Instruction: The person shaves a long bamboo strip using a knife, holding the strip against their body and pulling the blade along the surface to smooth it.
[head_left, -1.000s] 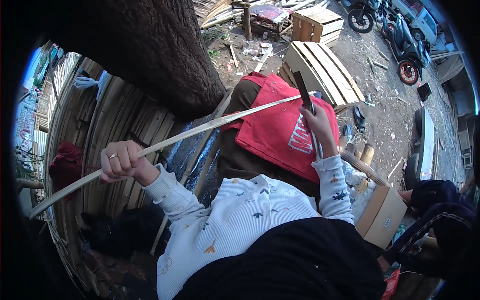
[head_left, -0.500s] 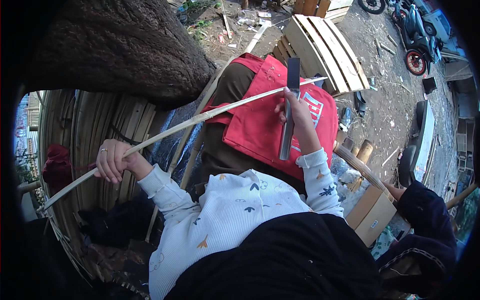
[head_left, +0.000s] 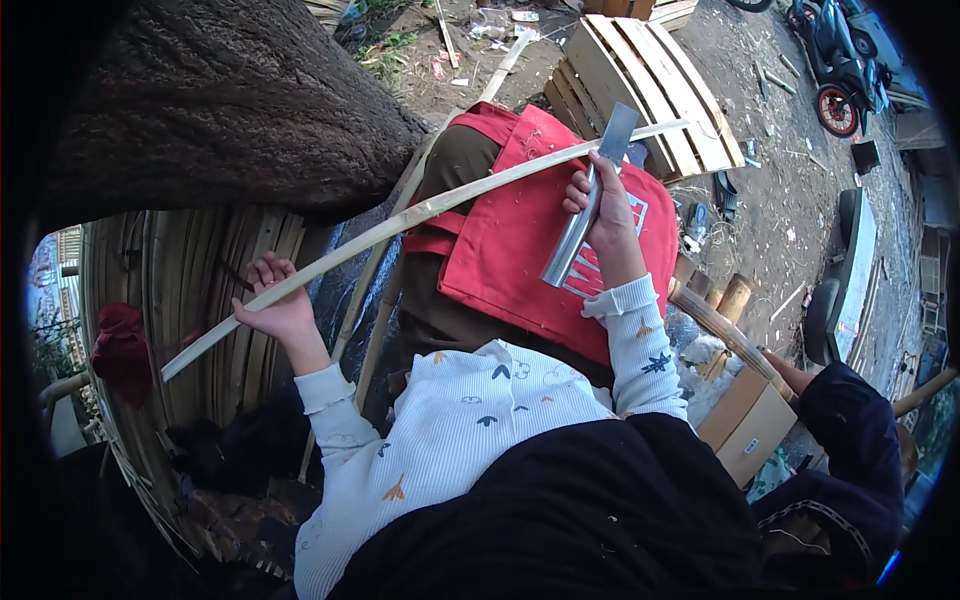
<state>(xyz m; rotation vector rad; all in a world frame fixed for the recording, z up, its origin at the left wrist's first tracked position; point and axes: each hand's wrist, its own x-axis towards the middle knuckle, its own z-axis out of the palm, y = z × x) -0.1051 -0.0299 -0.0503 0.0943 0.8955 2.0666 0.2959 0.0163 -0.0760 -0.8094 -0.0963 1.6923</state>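
Observation:
A long pale bamboo strip (head_left: 400,222) slants across my lap, its near-left end past my left hand and its far tip in front of a wooden crate. My left hand (head_left: 283,305) cradles the strip loosely, palm up, with the thumb below it and the fingers curled behind. In my right hand (head_left: 608,215) is a knife (head_left: 617,138) with a broad flat blade and a shiny metal tube handle. The fingers wrap the handle, and the blade's lower part meets the strip. Beneath both lies a red cloth bag (head_left: 500,250), spread over my brown-clothed legs with small shavings on it.
A thick tree trunk (head_left: 240,110) stands at the far left, above stacked bamboo slats (head_left: 190,300). Slatted wooden crates (head_left: 650,90) sit ahead. A cardboard box (head_left: 745,425) and another person's dark sleeve (head_left: 850,430) are at right. Bamboo poles (head_left: 385,270) run beside my legs.
The strip has slid up and to the right, its near-left end now closer to my left hand. My left hand has turned palm up and loosened; the knife has tilted to the right.

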